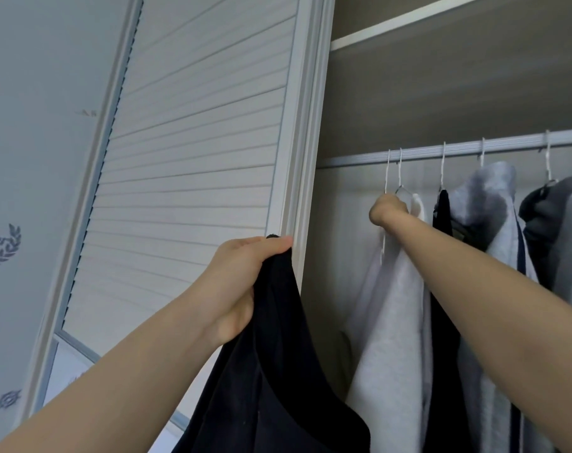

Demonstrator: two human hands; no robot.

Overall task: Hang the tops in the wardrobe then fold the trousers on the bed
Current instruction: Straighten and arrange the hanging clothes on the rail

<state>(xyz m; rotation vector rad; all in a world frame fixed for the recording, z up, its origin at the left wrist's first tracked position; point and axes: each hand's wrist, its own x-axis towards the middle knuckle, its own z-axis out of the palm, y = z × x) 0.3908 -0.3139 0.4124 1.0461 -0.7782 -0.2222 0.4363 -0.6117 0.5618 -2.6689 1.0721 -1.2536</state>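
A pale metal rail point(458, 149) ran across the open wardrobe point(409, 103) beneath a white-edged shelf point(409, 19). Five white hangers point(442, 165) hooked over the rail. From them hung, left to right, a light grey top point(392, 322), a black garment point(443, 210), a grey hooded top point(494, 197), and a dark grey one point(546, 204) at the right edge, all close together and touching.
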